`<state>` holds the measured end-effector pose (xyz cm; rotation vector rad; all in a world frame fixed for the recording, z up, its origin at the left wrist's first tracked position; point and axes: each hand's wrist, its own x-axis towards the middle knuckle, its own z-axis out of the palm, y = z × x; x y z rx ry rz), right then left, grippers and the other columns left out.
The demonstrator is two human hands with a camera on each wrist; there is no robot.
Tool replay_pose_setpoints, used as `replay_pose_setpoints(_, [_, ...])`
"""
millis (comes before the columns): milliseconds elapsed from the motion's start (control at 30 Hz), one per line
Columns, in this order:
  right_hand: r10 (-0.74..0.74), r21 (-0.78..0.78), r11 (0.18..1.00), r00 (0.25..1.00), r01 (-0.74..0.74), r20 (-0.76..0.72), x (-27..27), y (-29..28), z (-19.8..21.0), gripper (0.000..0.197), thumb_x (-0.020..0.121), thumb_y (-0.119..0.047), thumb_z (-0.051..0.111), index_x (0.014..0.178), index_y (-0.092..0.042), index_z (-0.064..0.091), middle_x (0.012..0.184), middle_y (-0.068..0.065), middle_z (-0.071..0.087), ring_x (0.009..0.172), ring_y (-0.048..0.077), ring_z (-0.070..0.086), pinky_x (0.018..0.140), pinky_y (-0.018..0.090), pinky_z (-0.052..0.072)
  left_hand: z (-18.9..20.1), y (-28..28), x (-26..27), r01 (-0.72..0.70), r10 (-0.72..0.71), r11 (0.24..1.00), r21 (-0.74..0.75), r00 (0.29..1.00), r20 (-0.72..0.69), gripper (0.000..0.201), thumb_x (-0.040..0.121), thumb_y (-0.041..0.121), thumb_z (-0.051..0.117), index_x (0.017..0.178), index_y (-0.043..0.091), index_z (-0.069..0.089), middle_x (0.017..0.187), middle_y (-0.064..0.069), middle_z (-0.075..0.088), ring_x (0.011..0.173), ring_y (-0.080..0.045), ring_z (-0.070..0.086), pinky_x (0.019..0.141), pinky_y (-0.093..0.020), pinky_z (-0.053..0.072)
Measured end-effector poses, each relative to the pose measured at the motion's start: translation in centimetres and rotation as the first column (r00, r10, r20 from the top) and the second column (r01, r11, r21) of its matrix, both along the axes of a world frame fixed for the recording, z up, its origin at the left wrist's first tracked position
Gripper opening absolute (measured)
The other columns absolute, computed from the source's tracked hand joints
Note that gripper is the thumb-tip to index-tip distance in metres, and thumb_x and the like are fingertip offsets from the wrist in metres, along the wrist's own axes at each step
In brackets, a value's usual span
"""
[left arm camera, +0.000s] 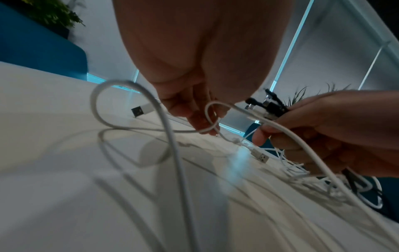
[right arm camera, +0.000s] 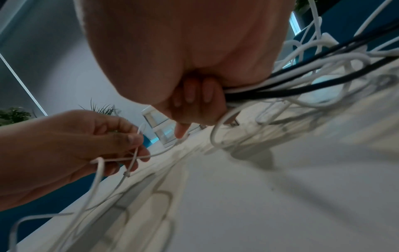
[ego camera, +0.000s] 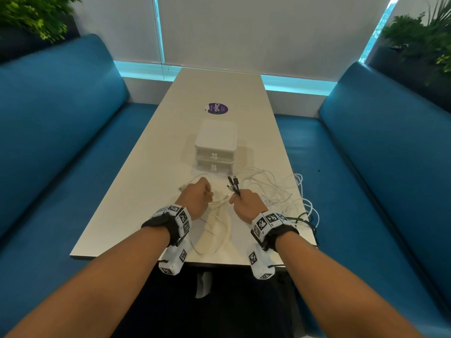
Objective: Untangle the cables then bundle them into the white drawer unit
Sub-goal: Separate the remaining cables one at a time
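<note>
Cables (ego camera: 271, 189) lie tangled on the tabletop (ego camera: 151, 167), just in front of the white drawer unit (ego camera: 215, 145), both drawers closed. Left hand (ego camera: 195, 200) pinches one white cable (left arm camera: 172, 153); right hand (ego camera: 246, 203) clenches a bunch of black and white plug ends (ego camera: 233, 185). Risk: pulling the grips apart could tighten crossings, and loops overhanging the right edge may drag the pile off

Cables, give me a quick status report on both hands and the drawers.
Left hand pinches a white cable. Right hand grips the black plug ends. Drawer unit shut. White tangle loose on table.
</note>
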<state>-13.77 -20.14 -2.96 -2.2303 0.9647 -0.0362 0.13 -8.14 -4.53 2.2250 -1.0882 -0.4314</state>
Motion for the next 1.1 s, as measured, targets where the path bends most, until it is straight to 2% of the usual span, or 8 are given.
replay_pose_setpoints(200, [-0.058,0.030,0.998,0.998,0.058,0.016,0.5,0.3,-0.8,0.046,0.096,-0.051,0.050,0.103,-0.008,0.066,0.089,0.006,0.062,0.084,0.026,0.059,0.070,0.031,0.042,0.4,-0.3,-0.5,0.041,-0.058,0.989,-0.140,0.991,-0.119,0.012,0.098,0.008,0.047,0.093,0.019,0.050,0.087,0.001,0.070,0.082,-0.015,0.068,0.073,-0.033,0.054])
replay_pose_setpoints(400, [-0.205,0.150,0.972,0.966,0.182,0.159,0.8,-0.5,-1.0,0.034,0.092,-0.041,0.063,0.070,-0.015,0.055,0.071,0.001,0.058,0.074,0.025,0.058,0.063,0.030,0.040,0.9,-1.2,-2.0,0.048,-0.100,0.968,-0.246,0.973,-0.207,0.011,0.100,0.006,0.044,0.098,0.017,0.046,0.091,-0.004,0.074,0.083,-0.007,0.072,0.079,-0.043,0.059])
replay_pose_setpoints(533, [-0.224,0.149,0.969,0.953,0.197,0.201,0.7,-0.8,-0.5,0.019,0.092,-0.034,0.062,0.083,-0.018,0.064,0.088,0.005,0.067,0.089,0.029,0.064,0.072,0.030,0.042,1.3,-1.0,-2.4,-0.106,0.024,0.955,-0.276,0.959,-0.284,0.034,0.095,0.006,0.044,0.123,0.023,0.033,0.101,-0.003,0.070,0.083,-0.011,0.072,0.078,-0.045,0.060])
replay_pose_setpoints(633, [-0.208,0.101,0.976,0.959,0.191,0.194,0.5,-0.7,-0.2,0.024,0.097,-0.032,0.056,0.106,-0.014,0.068,0.105,0.011,0.069,0.100,0.030,0.063,0.078,0.030,0.043,1.7,-0.3,-1.6,-0.194,0.165,0.949,-0.248,0.977,-0.133,0.056,0.090,0.005,0.047,0.139,0.022,0.028,0.122,-0.006,0.056,0.096,-0.025,0.064,0.086,-0.042,0.053])
replay_pose_setpoints(800, [-0.178,0.057,0.984,0.965,0.170,0.193,0.3,-0.1,-0.1,0.024,0.100,-0.029,0.050,0.111,-0.015,0.066,0.110,0.010,0.068,0.106,0.031,0.061,0.077,0.029,0.039,1.9,-0.1,-0.6,-0.236,0.236,0.972,-0.020,0.959,0.157,0.045,0.081,-0.005,0.054,0.124,0.007,0.047,0.132,-0.013,0.029,0.113,-0.036,0.047,0.096,-0.042,0.044])
replay_pose_setpoints(933, [-0.154,0.026,0.988,0.964,0.152,0.216,0.3,0.1,-0.1,0.028,0.099,-0.032,0.052,0.115,-0.014,0.065,0.108,0.011,0.069,0.104,0.032,0.062,0.077,0.031,0.042,2.7,-1.4,-2.1,0.036,-0.046,0.999,0.034,0.929,0.366,0.046,0.084,0.000,0.056,0.126,0.016,0.057,0.139,-0.005,0.044,0.129,-0.026,0.036,0.106,-0.036,0.028])
replay_pose_setpoints(1033, [-0.160,0.034,0.987,0.953,0.157,0.258,0.1,0.0,0.2,0.028,0.100,-0.034,0.051,0.115,-0.015,0.066,0.106,0.008,0.069,0.103,0.030,0.063,0.076,0.030,0.041,3.1,-2.7,-3.8,0.162,-0.212,0.969,0.189,0.935,0.284,0.035,0.092,0.013,0.050,0.127,0.016,0.057,0.125,-0.005,0.059,0.121,-0.028,0.047,0.103,-0.038,0.032])
replay_pose_setpoints(1100, [-0.164,0.025,0.986,0.947,0.163,0.275,-0.1,-0.2,0.7,0.028,0.100,-0.032,0.050,0.116,-0.015,0.066,0.110,0.009,0.069,0.106,0.029,0.061,0.078,0.029,0.040,2.9,-3.2,-4.3,0.135,-0.259,0.935,0.326,0.891,0.372,0.028,0.096,0.032,0.045,0.116,0.021,0.061,0.109,-0.001,0.066,0.110,-0.026,0.053,0.100,-0.042,0.030])
